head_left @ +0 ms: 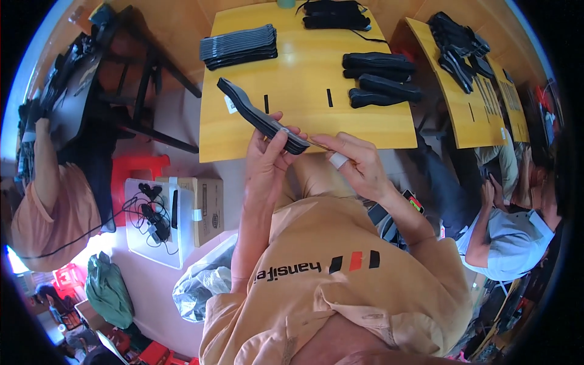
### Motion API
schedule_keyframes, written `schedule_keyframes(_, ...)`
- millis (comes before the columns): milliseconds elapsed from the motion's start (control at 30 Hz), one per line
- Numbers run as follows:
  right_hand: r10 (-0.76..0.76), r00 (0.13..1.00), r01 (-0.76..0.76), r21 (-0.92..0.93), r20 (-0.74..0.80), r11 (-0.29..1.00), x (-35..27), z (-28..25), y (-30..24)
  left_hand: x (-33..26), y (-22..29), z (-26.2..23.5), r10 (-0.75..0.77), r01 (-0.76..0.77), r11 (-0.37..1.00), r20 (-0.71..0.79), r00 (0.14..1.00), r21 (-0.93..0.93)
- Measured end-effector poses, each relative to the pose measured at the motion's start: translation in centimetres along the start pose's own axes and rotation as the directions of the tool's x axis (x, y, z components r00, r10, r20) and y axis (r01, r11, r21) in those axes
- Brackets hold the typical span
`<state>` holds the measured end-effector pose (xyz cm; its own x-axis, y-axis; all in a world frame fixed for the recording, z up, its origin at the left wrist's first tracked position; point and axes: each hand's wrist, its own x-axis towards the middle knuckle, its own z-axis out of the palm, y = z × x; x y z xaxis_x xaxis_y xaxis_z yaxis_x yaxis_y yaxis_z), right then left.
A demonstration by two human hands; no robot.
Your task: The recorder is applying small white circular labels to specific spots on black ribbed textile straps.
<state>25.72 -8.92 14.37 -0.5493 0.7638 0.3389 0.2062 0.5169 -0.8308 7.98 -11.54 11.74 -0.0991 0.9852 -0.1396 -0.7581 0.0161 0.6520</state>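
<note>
Under the left hand (266, 159), strap's (258, 115) hidden end.

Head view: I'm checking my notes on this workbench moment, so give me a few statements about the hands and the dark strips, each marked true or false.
1. The left hand grips a stack of dark flat strips. True.
2. The right hand rests flat on the yellow table. False: it is raised, fingers at the stack's near end.
3. A white wrap sits on one right-hand finger. True.
4. The table holds nothing else. False: a grey pile and black bundles lie on it.
</note>
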Motion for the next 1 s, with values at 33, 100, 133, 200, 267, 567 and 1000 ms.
schedule_keyframes(33, -0.027, 0.999, 0.027, 0.015, -0.03, 1.0, 0.0, 0.0, 0.0, 0.1, 0.1, 0.1, -0.001, 0.001, 1.0, 0.008, 1.0, 0.002)
schedule_keyframes(100, -0.013, 1.0, 0.013, -0.001, -0.018, 1.0, -0.1, -0.5, -0.5, 0.2, 0.5, 0.3, -0.009, 0.009, 1.0, 0.012, 1.0, -0.013)
schedule_keyframes(133, 0.002, 1.0, -0.002, -0.015, 0.0, 1.0, 0.0, -0.8, -0.7, 0.4, 0.5, 0.5, -0.006, 0.007, 1.0, 0.024, 1.0, -0.011)
schedule_keyframes(200, -0.014, 1.0, 0.013, -0.062, -0.016, 0.998, -0.1, -1.0, -1.0, 0.7, 0.5, 0.9, -0.007, 0.008, 1.0, 0.016, 1.0, -0.018)
schedule_keyframes(267, -0.035, 0.999, 0.032, -0.108, -0.032, 0.994, 0.0, -1.2, -1.3, 0.9, 0.6, 1.5, -0.005, 0.005, 1.0, 0.023, 1.0, 0.0)
schedule_keyframes(567, -0.049, 0.997, 0.038, -0.153, -0.066, 0.987, 0.6, -1.6, -1.4, 1.6, 0.7, 2.7, 0.045, -0.046, 0.999, 0.058, 0.997, 0.021)
schedule_keyframes(1000, -0.164, 0.98, 0.08, -0.529, -0.114, 0.845, 0.9, -1.8, -2.3, 2.0, 0.6, 3.6, 0.085, -0.087, 0.994, 0.035, 0.996, 0.066)
